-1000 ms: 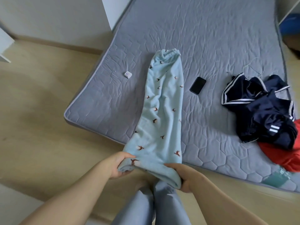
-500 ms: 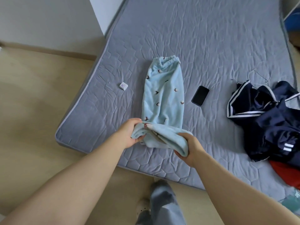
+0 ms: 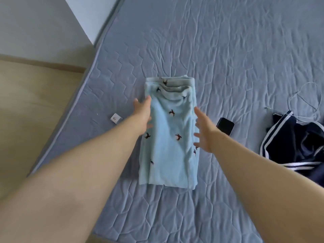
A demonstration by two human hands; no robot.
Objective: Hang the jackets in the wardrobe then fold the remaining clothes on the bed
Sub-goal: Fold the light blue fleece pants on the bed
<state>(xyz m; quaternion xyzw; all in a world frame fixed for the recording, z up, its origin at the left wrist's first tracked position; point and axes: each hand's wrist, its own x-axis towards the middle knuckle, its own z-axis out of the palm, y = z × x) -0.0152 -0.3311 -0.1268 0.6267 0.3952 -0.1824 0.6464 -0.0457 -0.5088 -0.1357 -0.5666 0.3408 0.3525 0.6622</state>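
Observation:
Light blue fleece trousers [image 3: 171, 137] with small dark bird prints lie folded in half on the grey quilted bed [image 3: 228, 58], leg ends laid over the waistband at the far end. My left hand [image 3: 142, 114] hovers with straight fingers at the fold's left edge. At the right edge, my right hand [image 3: 204, 131] has its fingers spread and holds nothing. A navy garment [image 3: 296, 146] with white stripes lies crumpled at the right.
A black phone [image 3: 225, 125] lies just right of the trousers, close to my right hand. A small white square object [image 3: 116, 118] sits near the bed's left edge. A thin wire [image 3: 305, 97] curls above the navy garment. Wooden floor [image 3: 35, 102] and a white wall lie to the left.
Both hands carried the trouser legs up from the bed's near edge, laid them over the waistband and let go. The trousers now lie folded in half.

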